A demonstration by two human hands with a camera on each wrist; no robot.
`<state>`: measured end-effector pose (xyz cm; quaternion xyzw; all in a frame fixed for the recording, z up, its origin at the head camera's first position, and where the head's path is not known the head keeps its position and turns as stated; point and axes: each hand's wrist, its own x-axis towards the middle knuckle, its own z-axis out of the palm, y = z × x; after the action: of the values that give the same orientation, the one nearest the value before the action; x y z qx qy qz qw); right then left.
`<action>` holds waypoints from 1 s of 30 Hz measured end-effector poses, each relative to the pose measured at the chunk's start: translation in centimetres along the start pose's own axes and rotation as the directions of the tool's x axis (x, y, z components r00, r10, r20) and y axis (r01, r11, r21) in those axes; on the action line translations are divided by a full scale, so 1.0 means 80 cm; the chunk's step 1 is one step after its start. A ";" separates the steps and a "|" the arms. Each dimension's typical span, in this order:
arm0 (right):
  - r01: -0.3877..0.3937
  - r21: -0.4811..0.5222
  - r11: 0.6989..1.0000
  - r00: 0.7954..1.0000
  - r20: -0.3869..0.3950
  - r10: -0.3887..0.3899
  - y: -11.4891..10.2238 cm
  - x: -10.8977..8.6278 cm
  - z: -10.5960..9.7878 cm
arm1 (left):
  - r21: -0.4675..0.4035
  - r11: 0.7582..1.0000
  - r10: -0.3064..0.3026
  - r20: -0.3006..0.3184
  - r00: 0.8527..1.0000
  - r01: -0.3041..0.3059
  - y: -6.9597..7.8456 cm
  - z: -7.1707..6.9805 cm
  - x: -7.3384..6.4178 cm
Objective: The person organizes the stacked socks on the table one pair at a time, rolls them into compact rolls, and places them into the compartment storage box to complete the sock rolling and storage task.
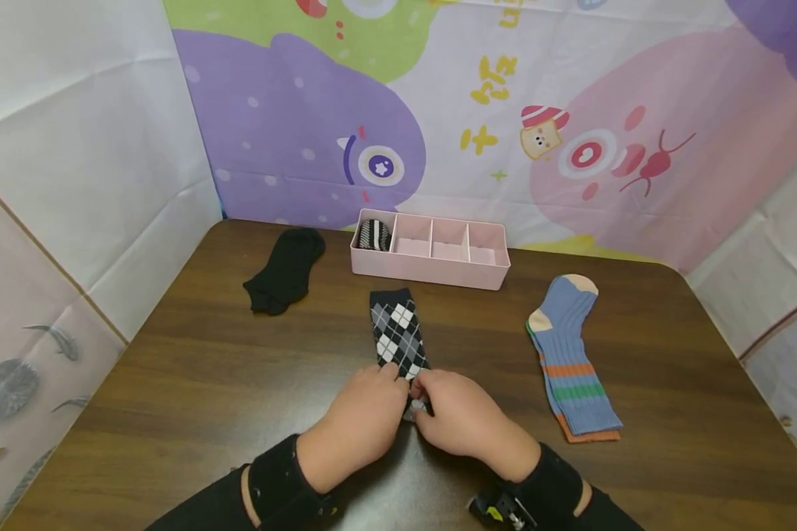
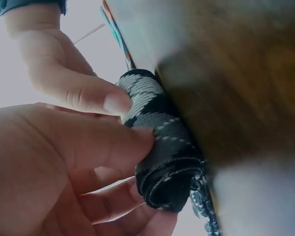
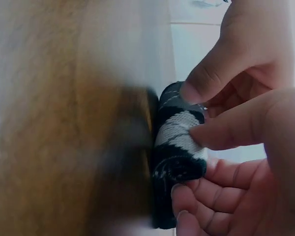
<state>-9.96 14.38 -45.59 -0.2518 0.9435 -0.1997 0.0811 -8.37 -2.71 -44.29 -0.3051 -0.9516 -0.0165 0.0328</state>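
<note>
An argyle sock (image 1: 397, 332) in black, grey and white lies lengthwise on the table, its black cuff pointing toward the box. Its near end is wound into a roll (image 2: 160, 130), whose spiral end shows in both wrist views. My left hand (image 1: 367, 409) grips one side of this roll, thumb on the near face and fingers beyond it. From the other side my right hand (image 1: 463, 414) holds the same roll, with the thumb (image 3: 206, 135) pressed on a white patch. The two hands sit close together and hide much of the roll in the head view.
Behind the sock stands a pink divided box (image 1: 432, 271) with a striped rolled sock (image 1: 375, 234) in its left compartment. Black socks (image 1: 285, 271) lie at the left on the wooden table (image 1: 239, 413). Blue socks with orange and green stripes (image 1: 571, 354) lie at the right.
</note>
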 end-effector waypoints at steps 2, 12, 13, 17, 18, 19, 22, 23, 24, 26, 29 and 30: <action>-0.023 0.052 0.998 1.000 0.020 0.022 0.002 0.002 0.000 | -0.022 1.000 0.012 -0.001 1.000 -0.012 -0.001 0.001 0.000; 0.054 0.058 0.997 0.998 -0.046 -0.052 0.008 0.003 -0.003 | -0.094 0.995 0.037 0.025 0.999 -0.035 -0.007 0.002 0.001; 0.077 0.034 0.996 0.996 -0.055 -0.075 0.008 0.002 -0.004 | -0.104 0.994 0.039 0.041 0.998 -0.035 -0.009 0.001 0.001; 0.139 -0.026 0.990 0.989 -0.038 -0.140 0.006 0.000 -0.004 | -0.160 0.987 0.034 0.116 0.993 -0.015 -0.015 -0.002 0.003; 0.137 -0.026 0.990 0.990 -0.031 -0.138 0.006 0.000 -0.004 | -0.173 0.985 0.031 0.133 0.991 -0.008 -0.016 -0.003 0.004; 0.128 -0.025 0.991 0.991 -0.026 -0.129 0.005 -0.001 -0.004 | -0.181 0.984 0.028 0.142 0.990 -0.002 -0.016 -0.003 0.004; 0.105 -0.011 0.994 0.994 -0.028 -0.105 0.003 -0.002 -0.005 | -0.191 0.982 0.017 0.146 0.989 0.011 -0.016 -0.004 0.004; 0.101 -0.009 0.995 0.994 -0.029 -0.102 0.003 -0.002 -0.006 | -0.195 0.981 0.014 0.142 0.990 0.014 -0.016 -0.003 0.004; 0.097 -0.011 0.995 0.995 -0.028 -0.098 0.003 -0.002 -0.006 | -0.192 0.981 0.011 0.138 0.990 0.016 -0.016 -0.004 0.003; 0.101 -0.021 0.995 0.994 -0.028 -0.102 0.004 -0.001 -0.006 | -0.181 0.983 0.014 0.123 0.992 0.008 -0.015 -0.004 0.003; 0.102 -0.037 0.994 0.995 -0.013 -0.103 0.005 0.001 -0.005 | -0.181 0.983 0.025 0.102 0.994 -0.006 -0.016 -0.006 0.001; 0.096 -0.035 0.995 0.995 -0.007 -0.096 0.005 0.001 -0.004 | -0.187 0.982 0.030 0.100 0.995 -0.011 -0.016 -0.007 0.001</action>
<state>-10.31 14.77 -45.48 -0.2973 0.9339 -0.1882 0.0631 -9.18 -3.75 -43.73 -0.3170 -0.9431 -0.0896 -0.0444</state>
